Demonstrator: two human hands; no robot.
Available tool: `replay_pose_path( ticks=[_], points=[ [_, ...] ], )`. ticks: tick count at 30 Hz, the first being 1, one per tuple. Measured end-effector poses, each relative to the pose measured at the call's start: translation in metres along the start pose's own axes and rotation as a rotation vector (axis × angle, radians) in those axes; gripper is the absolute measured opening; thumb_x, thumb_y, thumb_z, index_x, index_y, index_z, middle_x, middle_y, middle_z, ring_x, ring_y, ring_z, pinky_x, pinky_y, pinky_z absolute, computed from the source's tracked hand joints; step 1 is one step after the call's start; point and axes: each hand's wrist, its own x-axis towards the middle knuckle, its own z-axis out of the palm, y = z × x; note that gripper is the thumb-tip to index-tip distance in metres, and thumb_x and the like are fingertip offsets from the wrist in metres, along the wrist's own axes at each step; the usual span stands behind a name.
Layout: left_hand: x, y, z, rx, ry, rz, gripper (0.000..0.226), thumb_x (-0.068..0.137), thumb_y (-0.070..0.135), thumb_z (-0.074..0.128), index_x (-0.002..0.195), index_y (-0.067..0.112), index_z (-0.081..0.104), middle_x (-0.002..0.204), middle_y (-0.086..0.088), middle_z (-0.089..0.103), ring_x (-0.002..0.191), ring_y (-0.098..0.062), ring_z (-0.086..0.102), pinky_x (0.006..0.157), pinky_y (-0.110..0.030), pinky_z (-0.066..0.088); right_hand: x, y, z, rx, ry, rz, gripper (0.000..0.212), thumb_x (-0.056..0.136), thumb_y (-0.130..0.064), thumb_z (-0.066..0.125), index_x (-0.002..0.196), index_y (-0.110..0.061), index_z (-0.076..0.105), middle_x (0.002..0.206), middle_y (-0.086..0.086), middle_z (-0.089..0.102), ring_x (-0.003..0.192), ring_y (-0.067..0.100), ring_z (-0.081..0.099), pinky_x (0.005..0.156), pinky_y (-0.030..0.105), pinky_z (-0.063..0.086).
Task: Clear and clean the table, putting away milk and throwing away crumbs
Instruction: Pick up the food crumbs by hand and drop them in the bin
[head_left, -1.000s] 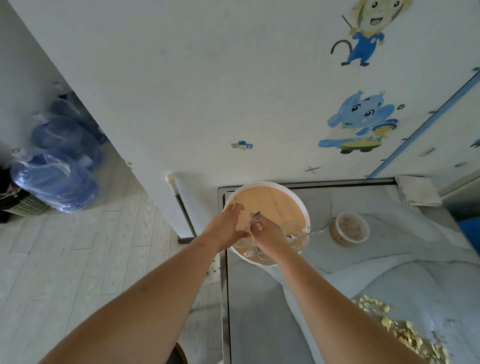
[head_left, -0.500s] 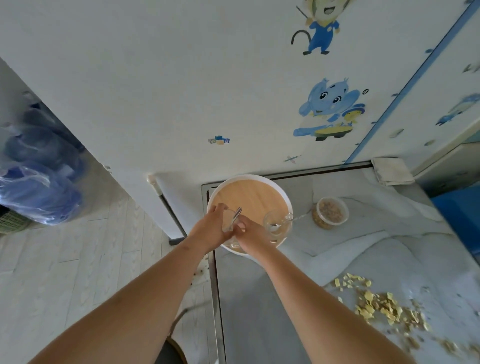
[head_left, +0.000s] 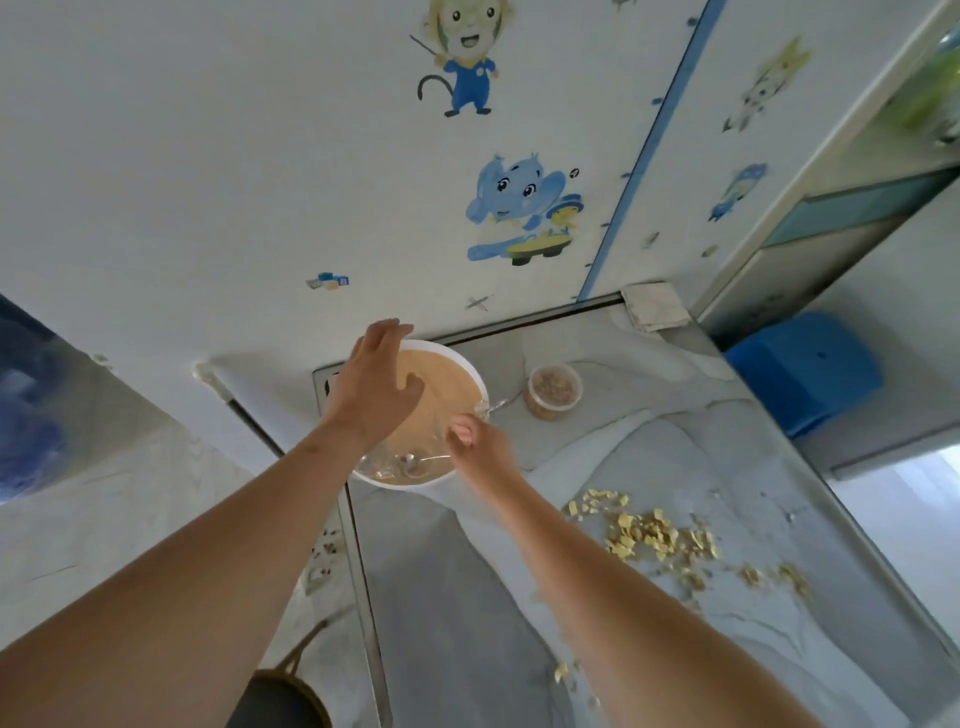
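Near the centre of the frame a round tray with a white rim and wooden bottom sits at the far left corner of the grey marble-pattern table. The left hand hovers over the tray's left side with fingers spread and loose — it grasps nothing. The right hand is at the tray's right edge, fingers curled; whether it pinches something I cannot tell. On the tray's near part lie clear glasses and a metal spoon. Just right of the tray stands a small plastic tub with brownish contents. The crumbs — pale yellow — are scattered at the lower right of the frame on the table.
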Motion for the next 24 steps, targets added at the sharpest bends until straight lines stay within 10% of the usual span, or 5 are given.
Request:
replay_pose_path(
  ticks=[15, 24],
  points=[
    [-0.099, 0.096, 0.222, -0.004, -0.336, 0.148, 0.042, 0.090, 0.013, 0.049, 0.132, 0.018, 0.051, 0.134, -0.001, 0.048, 0.119, -0.022, 0.052, 0.095, -0.040, 0.047, -0.067, 0.259, -0.106, -0.204, 0.277, 0.264, 0.041, 0.092, -0.025, 0.059, 0.131, -0.017, 0.052, 0.119, 0.004, 0.066, 0.107, 0.023, 0.063, 0.087, 0.033, 0.052],
    [-0.120, 0.093, 0.329, 0.028, -0.320, 0.115, 0.039, 0.089, 0.012, 0.050, 0.128, 0.014, 0.054, 0.127, -0.005, 0.051, 0.118, -0.025, 0.049, 0.098, -0.041, 0.044, -0.037, 0.314, -0.121, -0.243, 0.374, 0.127, 0.039, 0.089, -0.039, 0.063, 0.122, -0.020, 0.056, 0.112, -0.003, 0.059, 0.093, 0.014, 0.055, 0.073, 0.026, 0.042]
  ],
)
